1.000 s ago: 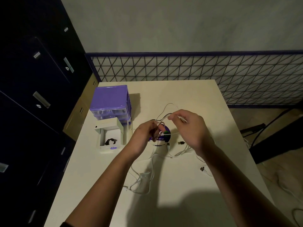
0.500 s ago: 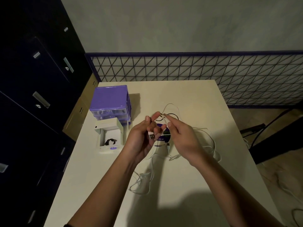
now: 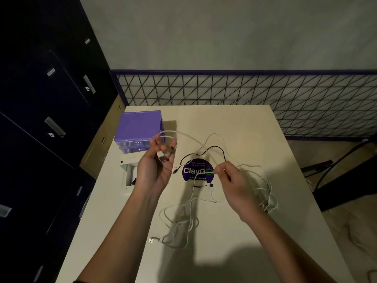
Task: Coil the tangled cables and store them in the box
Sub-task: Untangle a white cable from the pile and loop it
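Observation:
My left hand [image 3: 155, 170] is raised, palm toward me, with the plug end of a white cable [image 3: 183, 135] wound in a loop round its fingers. My right hand [image 3: 234, 184] pinches the same white cable further along, above the round purple sticker [image 3: 196, 172]. A thin black cable [image 3: 212, 150] lies curved on the table behind the sticker. More white cables are tangled at the front [image 3: 177, 227] and at the right [image 3: 265, 193]. The small white open box [image 3: 129, 172] sits left of my left hand, partly hidden by it, with something dark inside.
A purple drawer unit [image 3: 138, 127] stands behind the white box at the table's left edge. A loose USB plug [image 3: 151, 240] lies near the front. A wire mesh fence [image 3: 244, 92] runs behind the cream table [image 3: 234, 123]; dark cabinets stand on the left.
My hands have drawn apart: the left went up and left with the cable looped on its fingers, the right moved right and down along the cable, which now stretches between them.

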A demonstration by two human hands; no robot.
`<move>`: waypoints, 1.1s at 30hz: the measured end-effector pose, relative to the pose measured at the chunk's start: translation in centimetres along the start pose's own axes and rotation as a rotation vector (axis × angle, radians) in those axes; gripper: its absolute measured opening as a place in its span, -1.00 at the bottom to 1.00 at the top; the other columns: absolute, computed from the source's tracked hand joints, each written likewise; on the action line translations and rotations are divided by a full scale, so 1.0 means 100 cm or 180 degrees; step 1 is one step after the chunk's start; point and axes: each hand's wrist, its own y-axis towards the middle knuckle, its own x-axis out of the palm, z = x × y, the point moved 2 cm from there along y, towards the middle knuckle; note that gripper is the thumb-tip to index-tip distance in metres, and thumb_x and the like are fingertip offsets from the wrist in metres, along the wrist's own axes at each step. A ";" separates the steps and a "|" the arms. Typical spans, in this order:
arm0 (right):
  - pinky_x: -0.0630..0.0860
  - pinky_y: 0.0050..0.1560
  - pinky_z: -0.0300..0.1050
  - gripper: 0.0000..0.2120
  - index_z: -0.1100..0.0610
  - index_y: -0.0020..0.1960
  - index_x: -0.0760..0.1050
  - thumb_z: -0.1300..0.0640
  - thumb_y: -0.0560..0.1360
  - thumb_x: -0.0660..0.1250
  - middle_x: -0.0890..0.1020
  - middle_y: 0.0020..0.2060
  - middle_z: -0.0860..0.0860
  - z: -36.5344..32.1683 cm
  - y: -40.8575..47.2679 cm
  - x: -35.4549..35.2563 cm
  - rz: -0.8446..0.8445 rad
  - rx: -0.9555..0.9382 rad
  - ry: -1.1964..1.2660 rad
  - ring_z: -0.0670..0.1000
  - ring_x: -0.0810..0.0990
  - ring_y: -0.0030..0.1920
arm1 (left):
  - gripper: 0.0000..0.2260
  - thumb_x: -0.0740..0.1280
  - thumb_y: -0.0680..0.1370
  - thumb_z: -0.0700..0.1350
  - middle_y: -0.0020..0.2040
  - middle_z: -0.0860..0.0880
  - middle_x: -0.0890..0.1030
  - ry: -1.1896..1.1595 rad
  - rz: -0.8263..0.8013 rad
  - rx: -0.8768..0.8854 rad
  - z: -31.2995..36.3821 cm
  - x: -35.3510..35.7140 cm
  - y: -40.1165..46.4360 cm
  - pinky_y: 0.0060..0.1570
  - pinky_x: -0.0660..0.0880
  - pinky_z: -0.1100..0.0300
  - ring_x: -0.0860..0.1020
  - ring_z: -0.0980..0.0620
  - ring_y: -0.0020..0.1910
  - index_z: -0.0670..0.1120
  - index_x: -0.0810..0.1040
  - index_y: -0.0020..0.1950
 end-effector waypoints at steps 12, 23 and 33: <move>0.46 -0.23 -0.18 -0.87 -0.03 -0.14 0.53 -0.03 0.52 0.26 0.61 -0.21 -0.12 -0.017 -0.012 0.003 -0.0161 -0.0866 -0.1366 -0.11 0.58 -0.20 | -0.63 0.01 0.70 -0.07 -0.06 -0.02 0.71 0.2348 -0.0182 0.0905 -0.003 -0.002 0.019 0.15 0.49 0.16 0.66 0.01 0.03 -0.22 0.32 0.43; 0.52 -0.12 0.01 -0.83 0.05 -0.20 0.55 0.08 0.48 0.22 0.57 -0.24 -0.07 -0.059 0.013 -0.026 -0.0224 -0.1087 -0.0732 -0.04 0.53 -0.20 | -0.78 0.11 0.68 -0.11 -0.26 0.07 0.67 0.4816 -0.1118 0.0704 -0.023 -0.009 0.005 -0.13 0.42 0.44 0.60 0.25 -0.23 -0.04 0.52 0.21; 0.37 -0.18 -0.26 -0.85 -0.01 -0.14 0.57 -0.08 0.43 0.44 0.49 -0.35 -0.29 -0.058 0.051 -0.030 -0.0070 -0.0595 0.0168 -0.24 0.45 -0.30 | -0.63 0.11 0.65 0.07 -0.49 0.00 0.32 0.3972 -0.1235 -0.0001 -0.023 -0.007 -0.003 0.20 0.44 0.00 0.42 0.00 -0.33 -0.07 0.63 -0.10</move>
